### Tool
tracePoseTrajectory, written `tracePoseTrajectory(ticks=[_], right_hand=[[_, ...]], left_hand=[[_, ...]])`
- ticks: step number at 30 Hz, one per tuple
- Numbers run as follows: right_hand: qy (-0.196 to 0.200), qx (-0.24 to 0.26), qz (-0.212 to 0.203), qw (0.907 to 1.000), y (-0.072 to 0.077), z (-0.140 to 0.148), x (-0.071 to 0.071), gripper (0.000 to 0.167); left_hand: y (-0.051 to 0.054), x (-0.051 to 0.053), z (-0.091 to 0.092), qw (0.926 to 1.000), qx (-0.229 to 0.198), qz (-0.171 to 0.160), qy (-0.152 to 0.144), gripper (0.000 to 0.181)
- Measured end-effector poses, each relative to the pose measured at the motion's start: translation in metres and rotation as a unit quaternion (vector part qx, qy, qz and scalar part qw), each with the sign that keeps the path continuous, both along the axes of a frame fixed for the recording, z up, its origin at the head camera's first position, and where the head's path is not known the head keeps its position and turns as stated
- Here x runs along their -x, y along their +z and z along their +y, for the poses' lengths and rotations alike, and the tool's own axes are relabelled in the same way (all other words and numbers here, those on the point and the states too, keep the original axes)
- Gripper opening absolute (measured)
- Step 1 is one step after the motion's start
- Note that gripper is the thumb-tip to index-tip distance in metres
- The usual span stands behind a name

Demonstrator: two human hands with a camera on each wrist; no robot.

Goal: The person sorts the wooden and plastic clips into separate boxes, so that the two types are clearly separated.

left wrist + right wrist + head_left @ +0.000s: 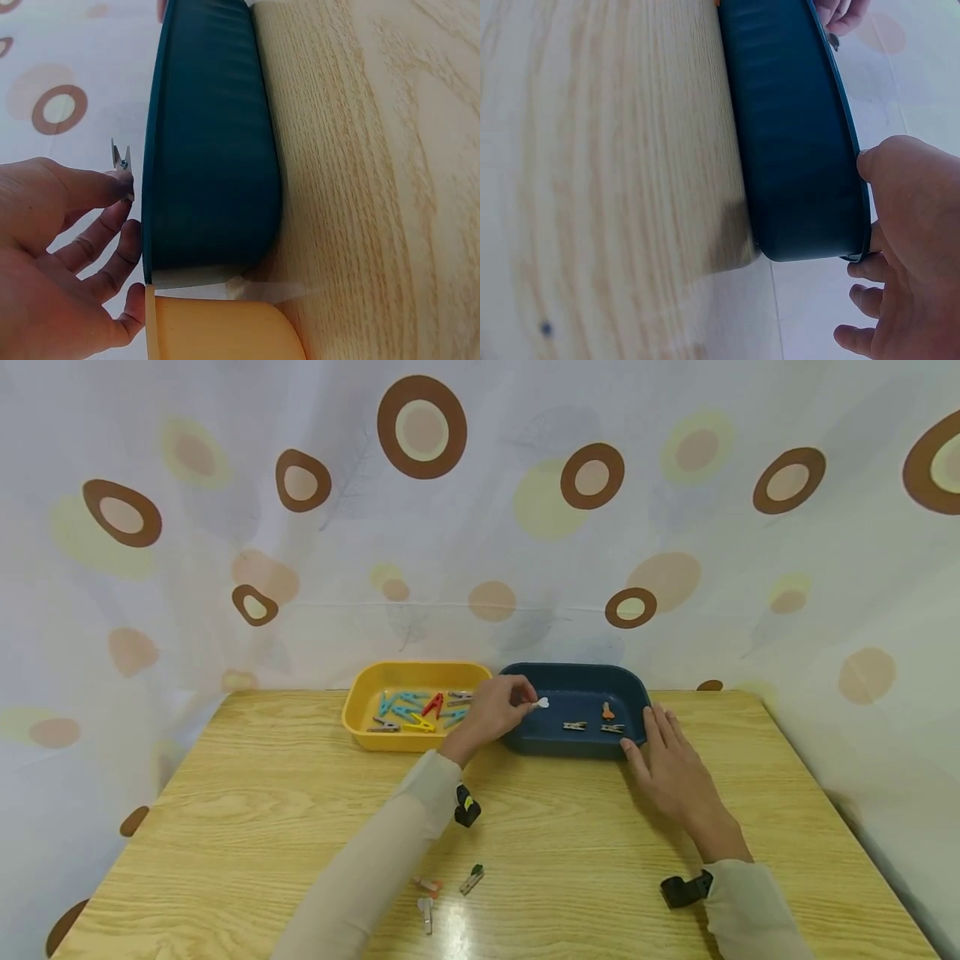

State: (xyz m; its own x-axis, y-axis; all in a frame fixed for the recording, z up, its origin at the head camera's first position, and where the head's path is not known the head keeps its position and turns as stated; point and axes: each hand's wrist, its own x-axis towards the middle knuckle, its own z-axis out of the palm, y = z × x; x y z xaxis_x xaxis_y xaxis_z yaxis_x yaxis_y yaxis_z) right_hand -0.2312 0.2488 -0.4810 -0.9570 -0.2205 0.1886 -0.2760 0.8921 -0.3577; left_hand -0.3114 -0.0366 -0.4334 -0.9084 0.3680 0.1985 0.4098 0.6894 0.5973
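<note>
My left hand (491, 714) pinches a small clothespin with a white heart (543, 702) between thumb and fingertips, above the left part of the dark blue tray (573, 747). The clothespin's forked end (123, 159) points away from the fingers in the left wrist view. Inside the blue tray lie a clothespin with an orange figure (607, 712) and two small wooden clothespins (574, 726). My right hand (675, 777) touches the tray's right end, fingers extended, with the thumb (874, 161) against the rim.
A yellow tray (397, 742) with several blue, red, yellow and grey clothespins stands left of the blue one. Nearer on the wooden table lie clothespins with green (472, 880), orange (432, 886) and white (426, 914) decorations. A patterned cloth (480, 527) hangs behind.
</note>
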Motion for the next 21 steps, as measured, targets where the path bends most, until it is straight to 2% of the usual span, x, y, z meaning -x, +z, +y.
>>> tracePoseTrajectory(ticks=[7, 21], right_hand=[[-0.001, 0.002, 0.0, 1.0, 0.0, -0.0006, -0.0003, 0.078], [-0.001, -0.002, 0.003, 1.0, 0.0, -0.0008, 0.0004, 0.078]], left_hand=[[0.001, 0.0022, 0.0019, 0.9998, 0.016, 0.012, -0.009, 0.006], [-0.0009, 0.0067, 0.0024, 0.9998, 0.019, -0.002, -0.004, 0.007]])
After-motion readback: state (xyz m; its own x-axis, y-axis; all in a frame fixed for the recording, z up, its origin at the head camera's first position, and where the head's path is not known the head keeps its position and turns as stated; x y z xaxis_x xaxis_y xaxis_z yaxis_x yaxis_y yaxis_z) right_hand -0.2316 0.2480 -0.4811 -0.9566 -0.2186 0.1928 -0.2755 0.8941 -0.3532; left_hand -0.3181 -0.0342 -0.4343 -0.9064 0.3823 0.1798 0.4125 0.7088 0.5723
